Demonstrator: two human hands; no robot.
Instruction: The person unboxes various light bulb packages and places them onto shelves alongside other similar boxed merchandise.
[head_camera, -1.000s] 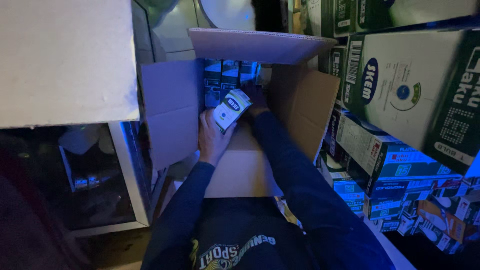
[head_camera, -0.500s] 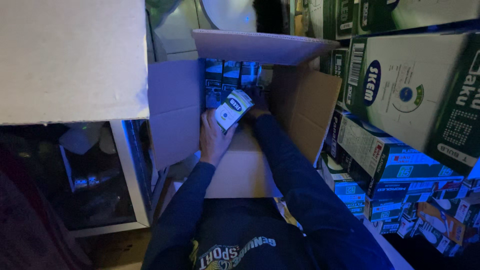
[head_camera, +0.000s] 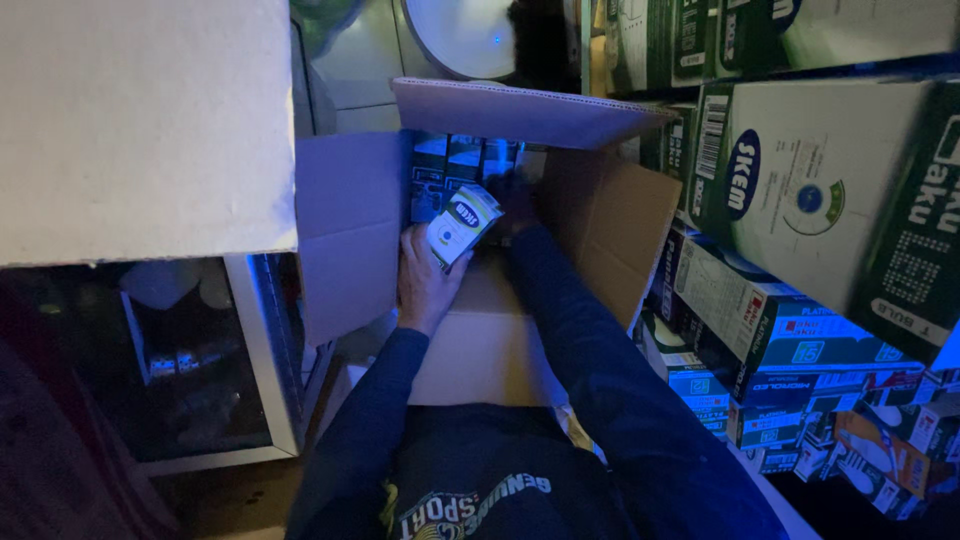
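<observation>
Where the open brown cardboard carton (head_camera: 480, 340) has its left flap folded outward, left hand (head_camera: 428, 282) at the left wall, fingers (head_camera: 412, 245) closed round a small white-and-green product box (head_camera: 461, 224), held tilted above the carton floor, probably for clearance over the row of dark upright boxes (head_camera: 465, 170) along the far wall. Box against the fingers, its top end jutting past them. Further right, right hand (head_camera: 518, 200) deep in shadow by that row; grip impossible to tell.

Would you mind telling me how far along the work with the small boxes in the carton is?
Done: a row of small boxes stands along the far wall of the open carton. In hand: the left hand holds one small box over the carton; the right hand reaches inside, dimly seen. Left: the carton's near part looks unfilled.
</observation>
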